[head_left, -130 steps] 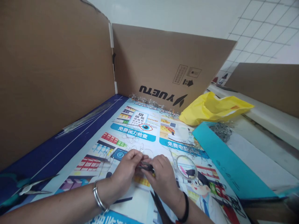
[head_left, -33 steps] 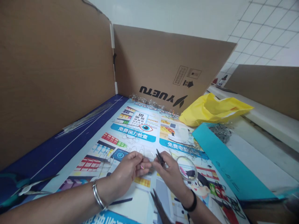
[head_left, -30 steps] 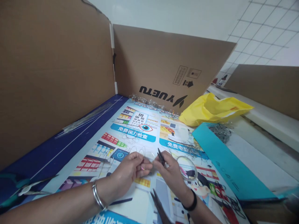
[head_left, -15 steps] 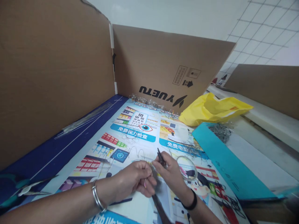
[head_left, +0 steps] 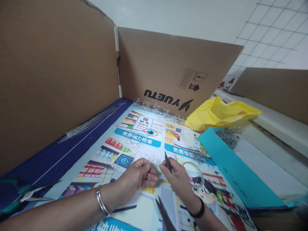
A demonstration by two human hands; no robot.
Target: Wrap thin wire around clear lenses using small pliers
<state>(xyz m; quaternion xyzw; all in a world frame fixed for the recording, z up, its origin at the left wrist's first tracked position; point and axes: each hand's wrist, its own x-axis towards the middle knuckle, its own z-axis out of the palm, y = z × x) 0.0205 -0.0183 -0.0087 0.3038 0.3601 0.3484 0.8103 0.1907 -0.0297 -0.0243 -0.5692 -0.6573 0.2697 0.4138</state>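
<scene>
My left hand (head_left: 141,175) is closed in a pinch on a thin wire, whose fine loop shows faintly above the fingertips. A small pink spot shows at its fingers; I cannot make out what it is. Just to the right, my right hand (head_left: 176,176) is wrapped round a dark pointed tool (head_left: 167,160), its tip pointing up and away; the rest is hidden in the palm. The hands are slightly apart. Below them lies another dark tool with two pointed blades (head_left: 165,211), its lower end out of view.
A printed poster (head_left: 137,138) covers the table. Thin wires (head_left: 89,122) lie along the left side. Green-handled scissors (head_left: 26,194) are at lower left. Tangled wire (head_left: 227,138) sits beside a turquoise strip (head_left: 235,170). A yellow bag (head_left: 218,114) and cardboard panels (head_left: 168,64) stand behind.
My hands have drawn slightly apart, the left moving up and left, the right a little to the right. The two-bladed tool below them now shows more of its tips.
</scene>
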